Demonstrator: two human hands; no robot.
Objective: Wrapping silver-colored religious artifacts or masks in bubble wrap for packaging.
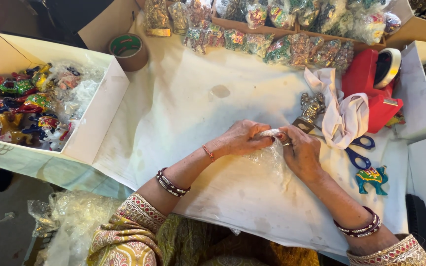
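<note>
Both hands meeting mid-desk: left hand [240, 139] and right hand [301, 151] pinching a small pale wrapped piece [271, 133] over crinkled clear film [271, 160]. Risk, likely: film tearing (thin stuff), or piece slipping toward the silver figurine [311, 108].

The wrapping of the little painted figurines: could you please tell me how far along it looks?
Done: a row of wrapped figurines lies along the table's far edge. In hand: the left hand and right hand pinch a small pale piece over clear plastic film. Left: a silver figurine and a green elephant lie bare, and the white box holds many unwrapped ones.
</note>
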